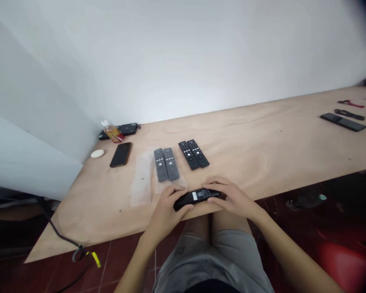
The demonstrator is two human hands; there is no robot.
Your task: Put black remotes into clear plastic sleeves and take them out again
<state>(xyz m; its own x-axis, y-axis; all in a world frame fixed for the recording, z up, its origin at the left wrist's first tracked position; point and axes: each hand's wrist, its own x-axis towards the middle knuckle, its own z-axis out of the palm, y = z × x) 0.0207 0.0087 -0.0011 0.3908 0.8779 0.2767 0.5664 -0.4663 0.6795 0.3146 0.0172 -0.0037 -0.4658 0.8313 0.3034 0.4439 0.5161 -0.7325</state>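
A black remote control (187,199) lies sideways at the table's front edge, its back with a white label facing up. Around its left end the fingers and thumb of my left hand (167,205) are closed. My right hand (228,195) grips the other end between thumb and fingers. Just beyond my hands, two remotes in clear plastic sleeves (166,165) rest side by side, buttons up. To their right lies a pair of bare black remotes (193,154). An empty-looking translucent sleeve (141,179) is flat on the wood at the left.
On the wooden table (262,150) toward the left are a phone (121,154), a white round object (97,153), a bottle (112,132) and a black box (128,129). At far right lie a dark slim device (343,121) and a coiled cable (349,114). A wall stands behind.
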